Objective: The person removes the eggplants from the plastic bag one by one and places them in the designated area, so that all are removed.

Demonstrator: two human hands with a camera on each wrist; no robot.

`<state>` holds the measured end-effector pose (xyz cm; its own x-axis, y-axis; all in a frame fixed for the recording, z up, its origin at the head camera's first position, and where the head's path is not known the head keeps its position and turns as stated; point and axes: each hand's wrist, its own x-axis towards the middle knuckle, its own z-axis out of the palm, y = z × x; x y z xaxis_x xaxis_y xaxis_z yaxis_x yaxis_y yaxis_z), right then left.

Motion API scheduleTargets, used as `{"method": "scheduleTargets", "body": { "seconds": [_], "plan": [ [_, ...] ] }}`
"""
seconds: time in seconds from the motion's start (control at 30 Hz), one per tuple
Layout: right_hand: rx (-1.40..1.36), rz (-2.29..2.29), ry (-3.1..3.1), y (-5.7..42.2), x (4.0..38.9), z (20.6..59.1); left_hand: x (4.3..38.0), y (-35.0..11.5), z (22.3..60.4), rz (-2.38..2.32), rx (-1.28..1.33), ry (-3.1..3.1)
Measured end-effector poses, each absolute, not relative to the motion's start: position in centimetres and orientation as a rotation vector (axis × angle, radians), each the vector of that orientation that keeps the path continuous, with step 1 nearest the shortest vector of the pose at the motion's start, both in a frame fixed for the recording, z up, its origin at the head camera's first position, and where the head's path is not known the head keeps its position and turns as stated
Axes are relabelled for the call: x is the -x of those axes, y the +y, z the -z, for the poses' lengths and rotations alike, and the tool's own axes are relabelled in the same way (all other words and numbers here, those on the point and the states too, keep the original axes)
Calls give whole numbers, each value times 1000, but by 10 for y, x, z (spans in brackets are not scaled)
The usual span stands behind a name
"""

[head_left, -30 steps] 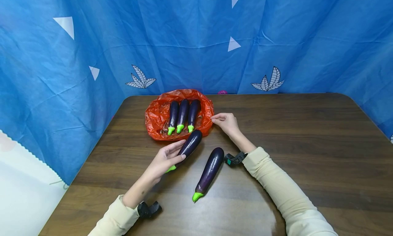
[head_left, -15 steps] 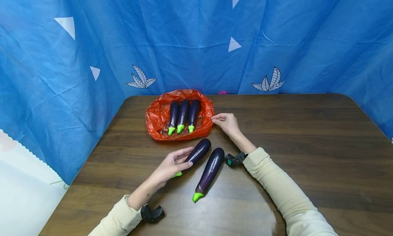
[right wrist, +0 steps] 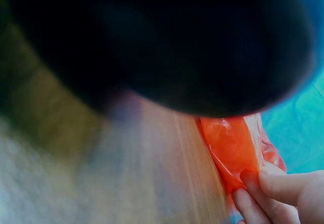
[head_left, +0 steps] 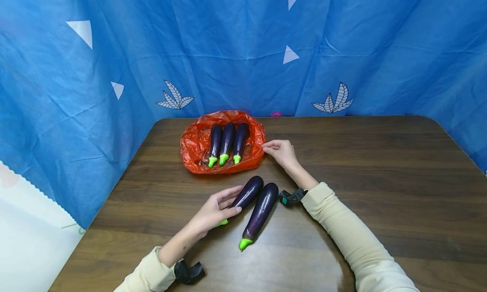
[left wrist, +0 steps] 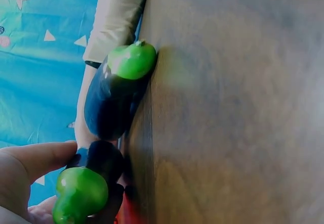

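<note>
My left hand point(head_left: 213, 209) grips a purple eggplant point(head_left: 249, 194) from its left side, thumb on top near the green stem end. In the left wrist view that eggplant's green cap point(left wrist: 81, 193) shows close to the thumb. Just right of it, a second eggplant point(head_left: 260, 211) lies on the table, its green cap toward the near edge. My right hand point(head_left: 280, 151) pinches the right rim of a red plastic bag point(head_left: 190, 150), also seen in the right wrist view as red plastic point(right wrist: 230, 143) between thumb and fingers. Inside the opened bag, three eggplants point(head_left: 227, 140) lie side by side.
The brown wooden table point(head_left: 365, 178) extends widely to the right. Behind it hangs a blue patterned curtain point(head_left: 243, 51). A dark, blurred eggplant point(right wrist: 167, 41) fills the top of the right wrist view. A white surface point(head_left: 34, 237) lies at the left.
My left hand has carried its eggplant from the bag's front edge toward the near right, beside the eggplant on the table. My right hand stays at the bag's rim.
</note>
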<state>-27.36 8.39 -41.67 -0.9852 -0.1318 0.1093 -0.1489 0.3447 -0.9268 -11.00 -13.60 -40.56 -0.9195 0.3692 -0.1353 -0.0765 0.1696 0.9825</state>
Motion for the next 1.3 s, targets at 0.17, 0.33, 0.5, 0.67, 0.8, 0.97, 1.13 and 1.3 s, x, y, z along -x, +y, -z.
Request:
{"method": "scheduleTargets", "body": {
  "seconds": [0.17, 0.33, 0.5, 0.67, 0.8, 0.97, 1.13, 1.3],
  "plan": [
    [-250, -1776, -2565, 84, 274, 417, 108, -135, 406, -1820, -289, 2095],
    [-274, -1764, -2559, 84, 275, 418, 107, -133, 406, -1825, -334, 2089],
    [-266, -1760, -2567, 84, 276, 419, 106, -132, 406, -1807, -369, 2103],
    [-271, -1764, -2573, 84, 276, 419, 105, -132, 405, -1799, -381, 2101],
    [-267, -1784, -2561, 84, 276, 418, 104, -132, 404, -1789, -371, 2105],
    [-257, -1782, -2566, 84, 275, 418, 105, -134, 405, -1787, -367, 2118],
    [-247, -1788, -2567, 84, 275, 418, 106, -136, 405, -1766, -352, 2176],
    [-240, -1796, -2571, 84, 274, 417, 108, -137, 405, -1762, -334, 2197]
  ]
}}
